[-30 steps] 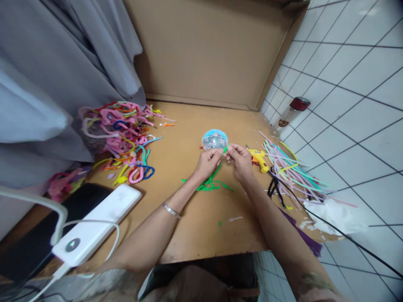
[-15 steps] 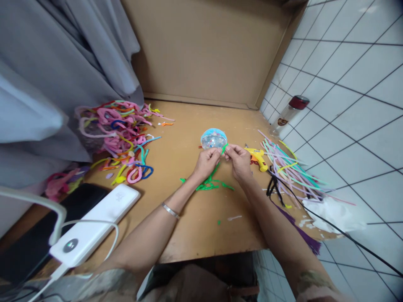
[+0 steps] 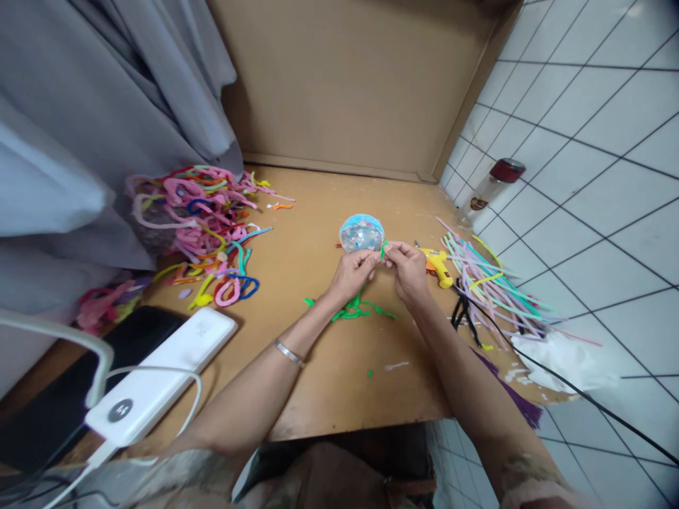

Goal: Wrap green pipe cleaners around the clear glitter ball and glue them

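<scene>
Between my two hands is a short green pipe cleaner (image 3: 383,249), pinched by the fingertips over the middle of the table. My left hand (image 3: 354,274) is closed on its lower left side, thumb against the fingers. From the right, my right hand (image 3: 407,268) pinches its upper end. More green pipe cleaner pieces (image 3: 354,309) lie in a loose heap on the tabletop just below, partly covered by my left wrist. Right behind my fingers stands a clear, blue-rimmed round container (image 3: 361,233); what it holds is too blurred to tell.
A yellow glue gun (image 3: 438,266) lies right of my hands, its black cord running off right. Beyond it are loose pastel pipe cleaners (image 3: 485,283) and a clear bottle (image 3: 480,201). At left are a tangled colourful pile (image 3: 196,212) and a white power bank (image 3: 164,375).
Both hands have shifted very slightly to the right. The green piece between the fingertips shows as a smaller, more curled bit than before.
</scene>
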A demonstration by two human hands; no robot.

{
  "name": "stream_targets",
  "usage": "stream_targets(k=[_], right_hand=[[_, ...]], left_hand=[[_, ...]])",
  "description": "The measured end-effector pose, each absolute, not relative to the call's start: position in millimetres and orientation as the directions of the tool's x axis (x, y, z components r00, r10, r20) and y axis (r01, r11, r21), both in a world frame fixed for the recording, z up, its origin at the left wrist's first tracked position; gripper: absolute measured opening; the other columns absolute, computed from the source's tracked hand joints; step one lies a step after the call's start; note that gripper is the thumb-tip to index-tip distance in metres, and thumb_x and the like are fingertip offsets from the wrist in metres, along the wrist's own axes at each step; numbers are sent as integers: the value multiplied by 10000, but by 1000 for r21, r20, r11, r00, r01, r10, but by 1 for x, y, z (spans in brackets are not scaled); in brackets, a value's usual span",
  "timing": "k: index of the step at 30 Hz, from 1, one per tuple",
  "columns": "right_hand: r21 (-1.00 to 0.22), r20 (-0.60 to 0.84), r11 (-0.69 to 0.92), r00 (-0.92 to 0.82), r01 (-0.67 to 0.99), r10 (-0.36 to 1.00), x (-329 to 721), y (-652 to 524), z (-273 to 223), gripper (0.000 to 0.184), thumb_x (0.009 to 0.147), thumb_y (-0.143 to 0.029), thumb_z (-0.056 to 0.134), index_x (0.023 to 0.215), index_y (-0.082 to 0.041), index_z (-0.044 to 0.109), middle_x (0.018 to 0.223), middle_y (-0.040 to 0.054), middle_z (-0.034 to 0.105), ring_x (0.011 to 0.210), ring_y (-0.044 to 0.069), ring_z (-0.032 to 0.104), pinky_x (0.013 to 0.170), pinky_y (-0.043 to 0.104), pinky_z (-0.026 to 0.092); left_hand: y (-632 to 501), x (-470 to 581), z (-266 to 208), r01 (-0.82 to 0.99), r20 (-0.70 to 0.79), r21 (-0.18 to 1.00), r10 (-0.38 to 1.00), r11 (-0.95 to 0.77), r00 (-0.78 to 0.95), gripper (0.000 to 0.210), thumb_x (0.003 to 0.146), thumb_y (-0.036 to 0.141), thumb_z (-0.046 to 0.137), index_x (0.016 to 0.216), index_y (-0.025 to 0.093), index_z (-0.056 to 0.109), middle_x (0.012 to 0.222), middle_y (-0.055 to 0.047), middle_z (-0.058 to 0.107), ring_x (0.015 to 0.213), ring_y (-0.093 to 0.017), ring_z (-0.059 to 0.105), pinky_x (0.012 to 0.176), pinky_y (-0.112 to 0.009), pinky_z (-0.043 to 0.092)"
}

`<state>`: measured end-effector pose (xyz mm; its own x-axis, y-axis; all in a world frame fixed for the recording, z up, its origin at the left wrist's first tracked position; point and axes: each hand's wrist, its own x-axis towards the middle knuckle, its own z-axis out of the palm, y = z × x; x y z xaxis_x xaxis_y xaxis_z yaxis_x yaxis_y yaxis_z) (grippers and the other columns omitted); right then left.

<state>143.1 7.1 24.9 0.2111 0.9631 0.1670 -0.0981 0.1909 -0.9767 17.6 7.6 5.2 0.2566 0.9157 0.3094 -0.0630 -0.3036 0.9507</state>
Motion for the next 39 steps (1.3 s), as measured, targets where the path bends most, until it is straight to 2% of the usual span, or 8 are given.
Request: stream_targets(k=[4, 8, 11, 15, 20, 24, 29, 39], right_hand=[[-974, 190, 214, 248, -70, 950, 141, 4, 27, 177, 627, -356, 685, 672, -193, 631, 510, -55, 469, 506, 86, 384, 516, 242, 331], [-971, 225, 239, 272, -18, 936, 139, 4, 27, 175, 638, -357, 669, 690, -192, 639, 525, -56, 464, 514, 86, 366, 516, 243, 313], [-969, 232, 246, 286, -13, 930, 138, 4, 25, 166, 645, -347, 666, 690, -189, 641, 528, -56, 465, 514, 87, 358, 521, 245, 305], [-969, 231, 246, 298, -15, 926, 137, 4, 23, 158, 641, -337, 661, 646, -183, 625, 512, -60, 459, 516, 83, 357, 523, 242, 302], [-965, 239, 261, 322, -25, 916, 137, 4, 23, 139, 612, -307, 644, 589, -174, 611, 494, -64, 468, 513, 79, 368, 524, 236, 307], [-962, 248, 271, 317, -29, 915, 137, 3, 22, 131, 611, -304, 646, 631, -175, 641, 511, -63, 500, 510, 80, 389, 527, 235, 327], [-962, 230, 258, 247, -91, 942, 134, 1, 23, 162, 644, -333, 674, 609, -180, 631, 508, -51, 533, 508, 83, 446, 530, 230, 376], [-969, 129, 170, 220, -179, 967, 133, 1, 26, 229, 590, -352, 751, 719, -172, 693, 524, -35, 617, 473, 88, 516, 517, 237, 450]], left_hand=[[3, 22, 7, -133, 290, 954, 937, -268, 195, 334, 836, 476, 592, 899, 152, 644, 586, 39, 550, 470, -78, 423, 489, -214, 331], [2, 24, 4, -78, 385, 921, 922, -381, 45, 267, 835, 413, 631, 875, 153, 679, 562, 40, 540, 501, -81, 438, 530, -217, 359], [2, 24, 2, -19, 437, 899, 899, -437, -9, 253, 848, 355, 634, 997, 166, 711, 544, 42, 549, 510, -92, 468, 548, -225, 381], [3, 23, -2, 35, 528, 849, 849, -528, -3, 252, 874, 327, 603, 1012, 178, 752, 808, -50, 742, 727, -147, 650, 704, -265, 497], [7, 24, -7, 69, 637, 770, 771, -634, -14, 228, 873, 282, 598, 976, 171, 768, 965, -95, 775, 813, -164, 707, 791, -290, 541], [9, 24, -9, 117, 662, 745, 749, -657, -9, 219, 873, 261, 589, 951, 170, 771, 921, -89, 779, 745, -150, 695, 720, -265, 539], [6, 24, -6, 159, 636, 766, 771, -623, -43, 213, 870, 277, 589, 908, 147, 753, 653, -20, 704, 521, -83, 543, 562, -205, 448], [1, 28, 0, -65, 475, 874, 874, -482, -101, 228, 887, 336, 571, 920, 135, 672, 547, 42, 538, 485, -72, 465, 513, -196, 389]])
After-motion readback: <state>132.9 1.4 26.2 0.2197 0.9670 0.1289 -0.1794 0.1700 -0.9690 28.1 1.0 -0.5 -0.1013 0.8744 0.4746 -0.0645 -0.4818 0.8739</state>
